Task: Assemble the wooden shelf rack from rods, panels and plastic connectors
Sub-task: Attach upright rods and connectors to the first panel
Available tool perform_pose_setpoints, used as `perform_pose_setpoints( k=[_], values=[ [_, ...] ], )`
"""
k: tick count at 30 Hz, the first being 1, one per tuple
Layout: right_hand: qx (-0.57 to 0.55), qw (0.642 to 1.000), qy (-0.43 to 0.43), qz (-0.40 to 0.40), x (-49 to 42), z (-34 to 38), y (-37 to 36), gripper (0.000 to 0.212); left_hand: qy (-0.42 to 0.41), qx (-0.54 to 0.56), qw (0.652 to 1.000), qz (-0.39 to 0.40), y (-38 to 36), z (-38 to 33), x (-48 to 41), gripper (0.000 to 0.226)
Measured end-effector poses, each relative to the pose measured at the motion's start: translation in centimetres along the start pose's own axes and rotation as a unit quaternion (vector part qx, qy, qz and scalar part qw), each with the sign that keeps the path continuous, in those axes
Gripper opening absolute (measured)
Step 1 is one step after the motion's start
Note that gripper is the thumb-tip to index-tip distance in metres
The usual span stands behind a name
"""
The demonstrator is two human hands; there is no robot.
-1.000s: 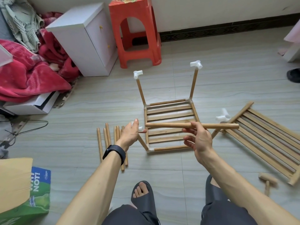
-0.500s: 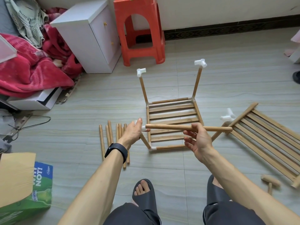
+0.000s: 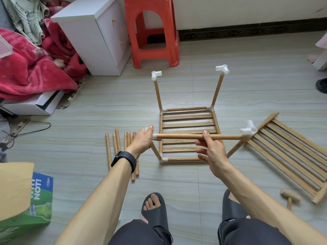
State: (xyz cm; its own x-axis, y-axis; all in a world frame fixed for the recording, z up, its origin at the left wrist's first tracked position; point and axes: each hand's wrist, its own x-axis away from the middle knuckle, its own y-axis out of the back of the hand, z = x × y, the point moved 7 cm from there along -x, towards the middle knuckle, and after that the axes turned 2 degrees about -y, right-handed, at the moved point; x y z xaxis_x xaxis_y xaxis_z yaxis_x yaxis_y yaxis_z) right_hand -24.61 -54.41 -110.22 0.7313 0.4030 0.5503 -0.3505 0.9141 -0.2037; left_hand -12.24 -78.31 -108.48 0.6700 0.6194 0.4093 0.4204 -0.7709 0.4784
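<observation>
A slatted wooden panel (image 3: 187,124) lies on the floor with upright rods at its corners; the two far rods carry white plastic connectors (image 3: 156,75) (image 3: 222,68). My left hand (image 3: 142,141) grips the white connector on top of the near-left upright rod. My right hand (image 3: 211,151) pinches a horizontal wooden rod (image 3: 184,137), whose left end sits at that connector. The rod's right end reaches another white connector (image 3: 248,130) on the near-right upright.
Several loose rods (image 3: 115,147) lie left of the panel. A second slatted panel (image 3: 290,154) lies at the right, a small wooden mallet (image 3: 290,196) near it. A red stool (image 3: 153,30), white cabinet (image 3: 95,34) and red blanket (image 3: 31,68) stand behind; a box (image 3: 21,197) sits near left.
The horizontal rod has slid left, so its left end now meets the connector under my left hand. My right hand shifted slightly along it.
</observation>
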Motion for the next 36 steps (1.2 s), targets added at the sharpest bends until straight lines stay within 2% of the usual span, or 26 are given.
perform_pose_setpoints(
  k=[7, 12, 17, 21, 23, 25, 28, 32, 34, 36],
  values=[
    [-0.018, 1.000, 0.006, 0.017, 0.2, 0.6, -0.4, 0.031, -0.017, -0.022, 1.000, 0.009, -0.2, -0.5, 0.1, 0.043],
    [0.002, 0.998, 0.055, 0.035, 0.8, 1.5, -1.6, 0.032, -0.023, -0.025, 0.999, 0.009, 0.0, -0.3, 0.1, 0.041],
    [0.026, 0.999, 0.024, 0.021, 0.1, 1.6, -1.3, 0.038, -0.006, -0.039, 0.999, 0.006, -0.5, 0.5, 0.1, 0.050],
    [0.038, 0.997, 0.001, 0.061, 0.2, 1.7, -0.6, 0.042, 0.021, -0.169, 0.985, -0.022, 0.5, -0.5, 0.2, 0.051],
    [0.063, 0.995, 0.001, 0.084, 0.5, 2.0, 0.3, 0.046, -0.008, -0.265, 0.963, -0.041, 1.1, -2.5, 0.2, 0.040],
    [0.096, 0.991, 0.020, 0.090, 0.9, 2.3, 2.0, 0.042, -0.055, -0.324, 0.943, -0.051, 0.8, -5.4, 0.3, 0.041],
    [0.127, 0.986, 0.100, 0.035, 1.4, 3.2, 6.4, 0.027, -0.126, -0.344, 0.931, 0.004, -2.4, -10.4, 0.5, 0.045],
    [0.140, 0.958, 0.203, -0.145, 1.9, 6.1, 12.8, 0.025, -0.203, -0.359, 0.904, 0.113, -10.1, -16.5, 1.2, 0.049],
    [0.134, 0.947, 0.220, -0.191, 1.3, 7.6, 14.1, 0.029, -0.223, -0.357, 0.895, 0.150, -14.3, -18.6, 1.4, 0.050],
    [0.143, 0.948, 0.205, -0.196, -0.3, 8.6, 14.1, 0.038, -0.216, -0.336, 0.899, 0.178, -17.9, -19.7, 1.4, 0.049]
  ],
)
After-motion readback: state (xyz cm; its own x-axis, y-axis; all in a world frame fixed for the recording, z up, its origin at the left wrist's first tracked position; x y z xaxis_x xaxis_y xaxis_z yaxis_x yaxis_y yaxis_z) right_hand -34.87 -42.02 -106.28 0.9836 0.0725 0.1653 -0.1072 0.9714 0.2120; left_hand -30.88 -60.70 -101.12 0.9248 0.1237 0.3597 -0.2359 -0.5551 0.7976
